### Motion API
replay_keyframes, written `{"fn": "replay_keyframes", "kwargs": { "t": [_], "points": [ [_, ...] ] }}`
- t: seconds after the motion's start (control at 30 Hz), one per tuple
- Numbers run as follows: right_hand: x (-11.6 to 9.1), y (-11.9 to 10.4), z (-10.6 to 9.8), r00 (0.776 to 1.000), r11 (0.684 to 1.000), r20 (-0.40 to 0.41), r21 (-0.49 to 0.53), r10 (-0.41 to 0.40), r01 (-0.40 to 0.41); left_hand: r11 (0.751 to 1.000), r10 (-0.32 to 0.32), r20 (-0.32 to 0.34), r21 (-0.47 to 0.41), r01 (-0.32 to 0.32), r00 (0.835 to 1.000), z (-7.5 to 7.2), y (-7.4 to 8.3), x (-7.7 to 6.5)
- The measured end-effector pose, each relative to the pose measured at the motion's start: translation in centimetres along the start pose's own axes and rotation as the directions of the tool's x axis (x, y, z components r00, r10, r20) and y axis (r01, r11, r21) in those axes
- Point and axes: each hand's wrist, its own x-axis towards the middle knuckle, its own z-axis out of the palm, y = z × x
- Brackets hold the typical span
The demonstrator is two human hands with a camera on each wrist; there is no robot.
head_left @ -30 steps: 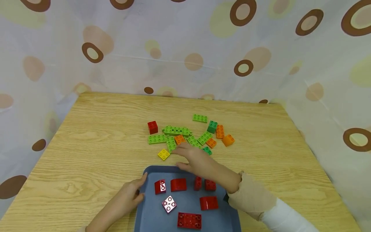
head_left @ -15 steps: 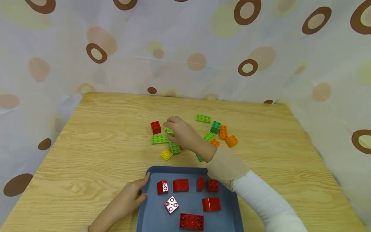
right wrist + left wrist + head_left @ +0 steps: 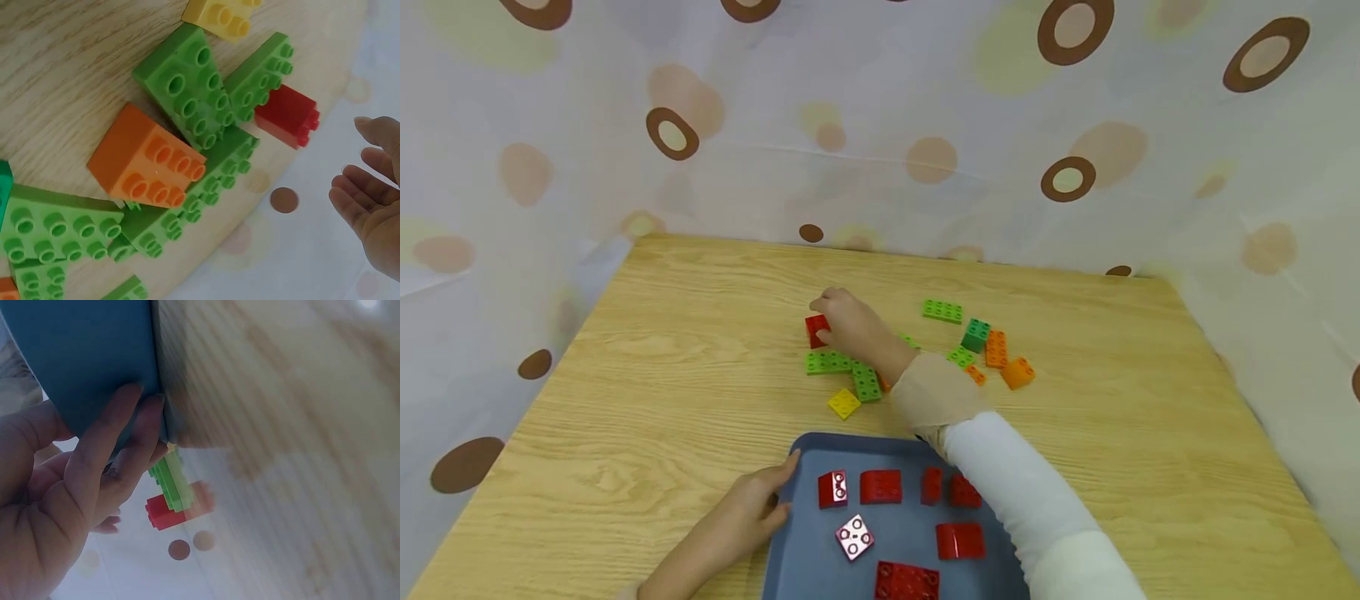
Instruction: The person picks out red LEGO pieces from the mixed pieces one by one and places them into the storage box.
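Note:
My right hand reaches over the far bricks, thumb and fingers apart around a red brick. In the right wrist view, a gap shows between the loosely bent fingers and that red brick. My left hand grips the left side of a blue-grey tray, thumb at the rim. From the left wrist, its fingers press against the tray's wall. Several red bricks, such as a curved one, and a pinkish square brick lie inside the tray.
Beyond the tray lie a yellow brick, light green bricks, a dark green brick and orange bricks. The right forearm covers part of this group and the tray's far right corner. A patterned curtain hangs behind the wooden table.
My right hand has moved away from the tray and leftward, over the green bricks to the red one. The left hand stays on the tray's side. The head view has shifted slightly.

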Motion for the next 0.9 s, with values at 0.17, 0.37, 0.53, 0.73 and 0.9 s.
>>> {"fn": "replay_keyframes", "kwargs": {
  "t": [0.17,0.37,0.53,0.73,0.9],
  "points": [
    [1.6,0.5,1.0,0.996,0.996,0.037,0.034,0.085,-0.086,0.999,0.021,-0.013,0.027,-0.020,1.000,-0.1,0.0,0.2],
    [2.7,0.6,2.5,0.986,0.992,0.128,0.055,0.105,-0.112,1.000,0.006,0.000,0.006,-0.006,1.000,-0.1,-0.1,0.0],
    [3.1,0.4,3.5,0.982,0.992,0.152,0.039,0.111,-0.118,1.000,0.007,0.008,-0.002,-0.007,1.000,0.0,-0.3,0.0],
    [3.4,0.4,4.1,0.983,0.989,0.127,0.048,0.136,-0.143,1.000,0.009,0.014,-0.008,-0.009,1.000,-0.2,-0.4,0.0],
    [3.1,0.5,4.0,0.985,0.988,0.099,0.056,0.140,-0.146,1.000,0.011,0.015,-0.025,-0.011,1.000,-0.1,-0.4,0.0]
  ]
}}
